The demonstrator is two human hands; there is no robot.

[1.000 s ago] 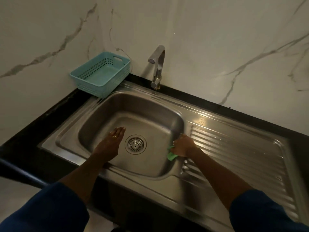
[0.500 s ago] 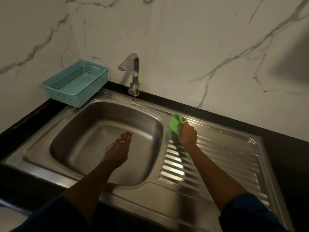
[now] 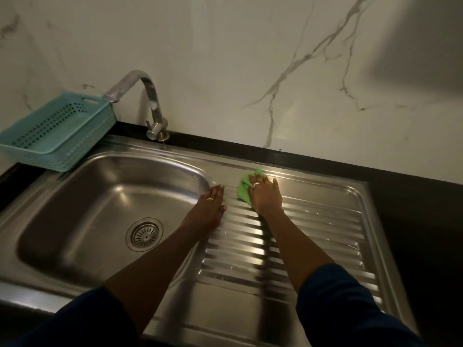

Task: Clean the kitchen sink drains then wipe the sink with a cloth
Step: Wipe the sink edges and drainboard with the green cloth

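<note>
A stainless steel sink (image 3: 100,186) fills the counter, with a round drain strainer (image 3: 144,234) in the basin floor. To its right lies the ribbed draining board (image 3: 313,236). My right hand (image 3: 265,196) presses flat on a green cloth (image 3: 243,190) at the far left end of the draining board. My left hand (image 3: 211,205) rests flat, fingers together, on the ridge between basin and draining board, holding nothing.
A curved metal tap (image 3: 152,103) stands behind the basin. A teal perforated basket (image 3: 55,131) sits at the sink's back left corner. A black counter (image 3: 413,221) borders the sink on the right, and a marble wall rises behind.
My left hand has come out of the basin onto the ridge beside the draining board. My right hand with the cloth has shifted slightly right along the board's far end. The drain is uncovered again.
</note>
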